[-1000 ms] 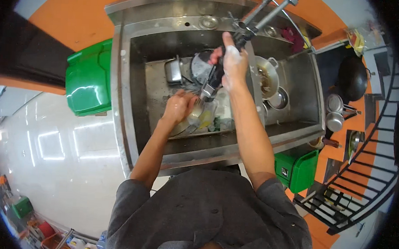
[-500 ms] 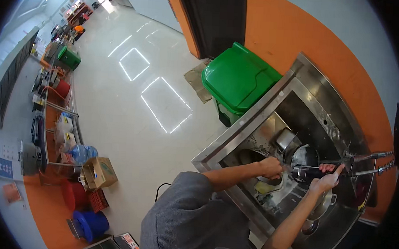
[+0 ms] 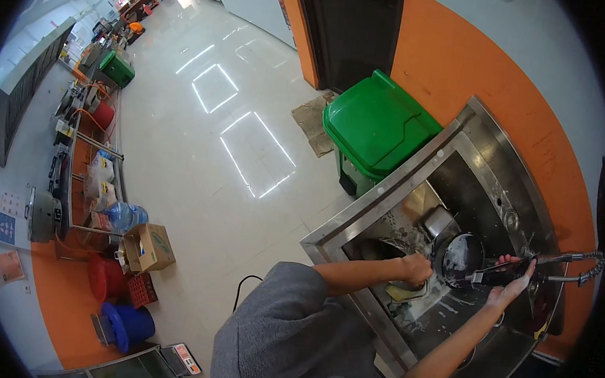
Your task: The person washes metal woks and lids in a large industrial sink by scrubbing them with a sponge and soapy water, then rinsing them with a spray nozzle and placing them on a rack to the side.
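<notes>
My right hand (image 3: 509,287) is wrapped round a black spray head (image 3: 493,276) on the right side of the sink. A coiled metal hose (image 3: 596,266) runs from that side. My left hand (image 3: 416,270) is closed in a fist low over the sink; whatever it holds is hidden beneath the fingers. A yellow sponge or cloth (image 3: 404,293) lies just below it. Between the hands and a little farther off rests a dark round pan (image 3: 460,260) with white suds in it. A small square metal container (image 3: 438,222) stands beyond the pan.
The steel sink (image 3: 355,224) has a raised rim. A green lidded bin (image 3: 381,128) stands against its far left side, by flattened cardboard (image 3: 313,124). Across the tiled floor are a cardboard box (image 3: 150,248), a blue bucket (image 3: 127,327) and a red tub (image 3: 106,279).
The spray head and my right hand have shifted right, away from my left hand. My left hand stays closed near the same spot in the sink. The whole view has turned slightly.
</notes>
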`<action>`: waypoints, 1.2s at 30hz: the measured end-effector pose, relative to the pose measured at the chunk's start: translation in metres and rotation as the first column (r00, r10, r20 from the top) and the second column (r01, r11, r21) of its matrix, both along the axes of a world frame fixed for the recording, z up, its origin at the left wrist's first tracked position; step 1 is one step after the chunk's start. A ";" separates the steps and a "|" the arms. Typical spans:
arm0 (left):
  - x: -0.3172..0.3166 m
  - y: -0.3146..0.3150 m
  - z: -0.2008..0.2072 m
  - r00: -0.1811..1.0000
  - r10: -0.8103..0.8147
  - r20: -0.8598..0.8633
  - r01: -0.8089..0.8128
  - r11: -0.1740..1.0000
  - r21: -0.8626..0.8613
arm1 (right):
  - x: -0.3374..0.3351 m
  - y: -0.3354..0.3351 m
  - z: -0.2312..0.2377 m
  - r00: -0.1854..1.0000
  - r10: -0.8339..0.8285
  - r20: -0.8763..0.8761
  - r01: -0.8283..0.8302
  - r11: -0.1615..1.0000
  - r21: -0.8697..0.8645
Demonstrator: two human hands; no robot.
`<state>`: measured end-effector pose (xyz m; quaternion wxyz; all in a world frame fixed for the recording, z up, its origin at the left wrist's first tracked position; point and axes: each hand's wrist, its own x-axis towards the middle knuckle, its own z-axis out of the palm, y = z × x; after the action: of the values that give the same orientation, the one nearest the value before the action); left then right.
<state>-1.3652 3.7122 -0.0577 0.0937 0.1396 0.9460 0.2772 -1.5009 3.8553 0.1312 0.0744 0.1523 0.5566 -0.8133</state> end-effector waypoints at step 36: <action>-0.017 0.047 -0.012 0.943 0.110 0.314 -0.146 0.985 0.093 | 0.037 0.012 -0.037 0.996 0.025 -0.081 -0.043 0.971 -0.235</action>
<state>-1.3825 3.7591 -0.0697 0.2137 0.0381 0.9093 0.3551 -1.4642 3.8669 0.0945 0.0841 0.1011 0.4607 -0.8777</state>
